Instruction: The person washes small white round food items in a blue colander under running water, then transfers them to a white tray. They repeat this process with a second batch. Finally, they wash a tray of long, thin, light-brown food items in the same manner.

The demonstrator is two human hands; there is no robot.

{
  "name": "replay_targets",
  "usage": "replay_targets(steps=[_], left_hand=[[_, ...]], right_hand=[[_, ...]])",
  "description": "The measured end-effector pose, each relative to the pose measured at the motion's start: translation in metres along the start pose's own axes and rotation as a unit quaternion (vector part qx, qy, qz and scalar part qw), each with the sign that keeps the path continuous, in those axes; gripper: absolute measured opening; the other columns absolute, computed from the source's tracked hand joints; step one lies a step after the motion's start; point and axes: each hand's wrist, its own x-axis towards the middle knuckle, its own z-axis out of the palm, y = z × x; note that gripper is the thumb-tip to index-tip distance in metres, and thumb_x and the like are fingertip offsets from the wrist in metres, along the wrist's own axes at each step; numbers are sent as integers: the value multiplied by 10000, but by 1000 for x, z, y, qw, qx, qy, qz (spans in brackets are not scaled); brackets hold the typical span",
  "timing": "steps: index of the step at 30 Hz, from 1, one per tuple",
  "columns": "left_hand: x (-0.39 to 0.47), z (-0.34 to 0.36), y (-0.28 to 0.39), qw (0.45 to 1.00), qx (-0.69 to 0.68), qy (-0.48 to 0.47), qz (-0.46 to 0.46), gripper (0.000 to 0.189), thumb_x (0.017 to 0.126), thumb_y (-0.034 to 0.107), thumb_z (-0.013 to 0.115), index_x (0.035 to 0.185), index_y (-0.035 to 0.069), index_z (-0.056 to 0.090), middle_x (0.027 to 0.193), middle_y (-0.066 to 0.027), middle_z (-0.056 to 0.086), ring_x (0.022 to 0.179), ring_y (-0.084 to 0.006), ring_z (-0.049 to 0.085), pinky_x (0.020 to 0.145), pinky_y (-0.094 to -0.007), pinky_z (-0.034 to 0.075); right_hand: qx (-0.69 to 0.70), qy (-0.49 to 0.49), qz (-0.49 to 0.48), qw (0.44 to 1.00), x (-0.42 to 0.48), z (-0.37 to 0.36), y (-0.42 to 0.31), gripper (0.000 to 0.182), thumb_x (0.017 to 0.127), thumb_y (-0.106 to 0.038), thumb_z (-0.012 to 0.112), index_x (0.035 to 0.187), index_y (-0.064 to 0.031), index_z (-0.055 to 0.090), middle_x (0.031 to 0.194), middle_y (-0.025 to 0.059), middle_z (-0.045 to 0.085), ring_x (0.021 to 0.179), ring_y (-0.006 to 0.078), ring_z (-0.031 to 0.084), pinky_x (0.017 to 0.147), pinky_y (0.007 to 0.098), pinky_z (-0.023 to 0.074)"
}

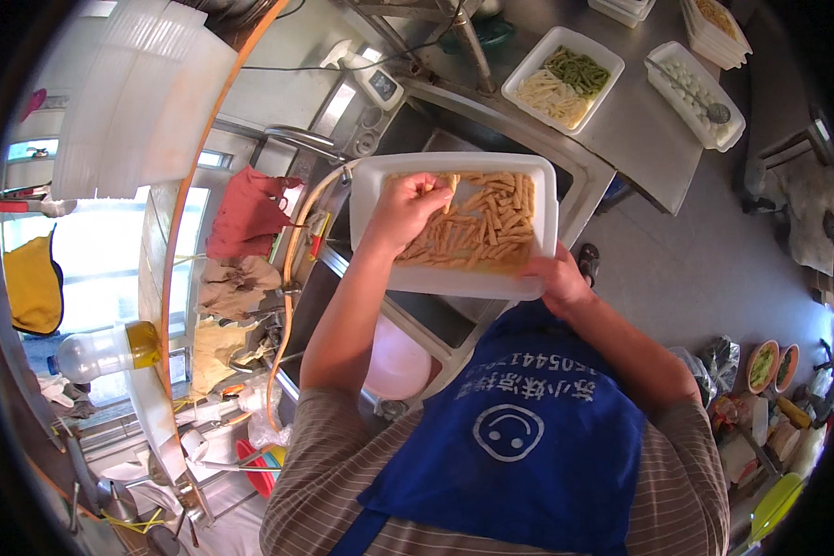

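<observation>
A white rectangular plastic tray (545, 181) lies across the sink in front of me. Brown strips of food (493, 215), perhaps tofu or bean curd sticks, cover much of its bottom, with some liquid around them. My left hand (410, 212) is over the tray's left part, its fingers pinching a few strips. With my right hand (563, 278) I grip the tray's near right corner; the fingers there are slightly blurred.
Beyond the sink (445, 320), a tray of green and pale strips (570, 83) and a tray of white balls with a ladle (695, 97) stand on a metal counter (639, 153). A tan hose (293, 257) and hanging cloths (247, 215) are at left; a pink basin (396, 358) sits nearer me.
</observation>
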Motion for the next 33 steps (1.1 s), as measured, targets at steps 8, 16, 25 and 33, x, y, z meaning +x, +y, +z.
replay_targets(steps=[8,16,25,33], left_hand=[[-17,-6,9,895,-423,-127,-64,55,934,106,570,904,63,586,760,-48,591,580,-108,482,494,-231,363],[-27,39,33,876,-451,-154,-70,101,931,83,564,1009,35,608,938,-171,661,717,-204,627,531,-252,468],[-38,153,80,899,-367,-235,-45,165,900,86,650,1052,30,620,915,-155,681,710,-201,663,567,-243,528],[-59,296,116,912,-256,-321,-16,227,798,13,757,966,34,607,848,-116,670,659,-147,632,578,-225,521]], right_hand=[[11,21,-18,1000,-19,-11,5,616,681,94,529,1294,55,490,1195,173,610,1070,306,613,895,395,512],[45,-1,-19,999,-59,-46,6,672,656,90,528,1320,30,441,1200,158,584,1103,285,571,935,368,475],[98,49,-98,989,-151,-105,-15,702,652,86,515,1343,7,424,1215,151,567,1120,276,555,933,351,465],[123,131,-165,970,-256,-195,-21,725,637,64,514,1353,-2,423,1225,140,564,1146,263,536,956,338,442]])
